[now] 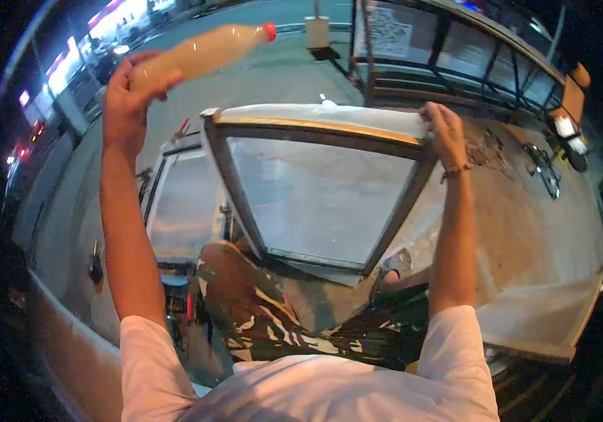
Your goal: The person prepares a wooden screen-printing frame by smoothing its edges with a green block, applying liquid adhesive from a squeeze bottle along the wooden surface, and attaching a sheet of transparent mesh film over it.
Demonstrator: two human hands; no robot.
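My left hand (135, 95) is raised at the upper left, its fingers wrapped round the base of a clear plastic bottle (210, 50). The bottle holds a cloudy pale-yellow liquid and lies nearly sideways, red cap to the right. My right hand (447, 135) grips the upper right corner of a dark-edged frame (308, 133), where a white sheet (344, 118) is folded along the top edge. The frame stands tilted before my knees, a translucent sheet (322, 204) stretched across it. Above the frame's upper left part, the bottle does not touch it.
A second framed panel (185, 204) leans at the left, with red-handled tools (190, 308) below it. A barred metal structure (449, 53) stands behind at the right, and a pale sheet-covered panel (547, 316) lies at the lower right. A small block (318, 32) sits farther back.
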